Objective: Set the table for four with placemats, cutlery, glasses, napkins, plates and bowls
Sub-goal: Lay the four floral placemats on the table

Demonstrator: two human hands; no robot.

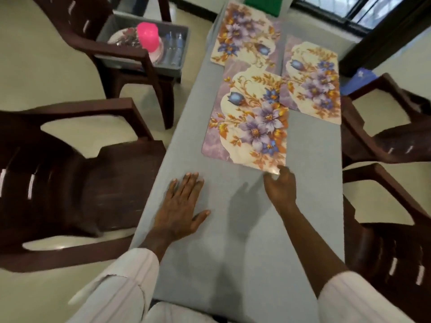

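Three floral placemats lie on the grey table [233, 229]. The nearest placemat [249, 122] sits in the middle, overlapping the far-left placemat [242, 31] and the right placemat [314, 82]. My right hand [281, 186] reaches to the near right corner of the nearest placemat, and its fingertips touch that corner. Whether the fingers pinch the mat is blurred. My left hand [182, 206] lies flat on the table with straight, spread fingers, just short of the mat's near edge.
A grey bin [116, 59] on a brown chair at the far left holds plates [123, 38], a pink cup [147, 36] and clear glasses [173, 47]. Brown plastic chairs [70, 178] flank the table on both sides. A green cloth [262, 4] lies at the far end.
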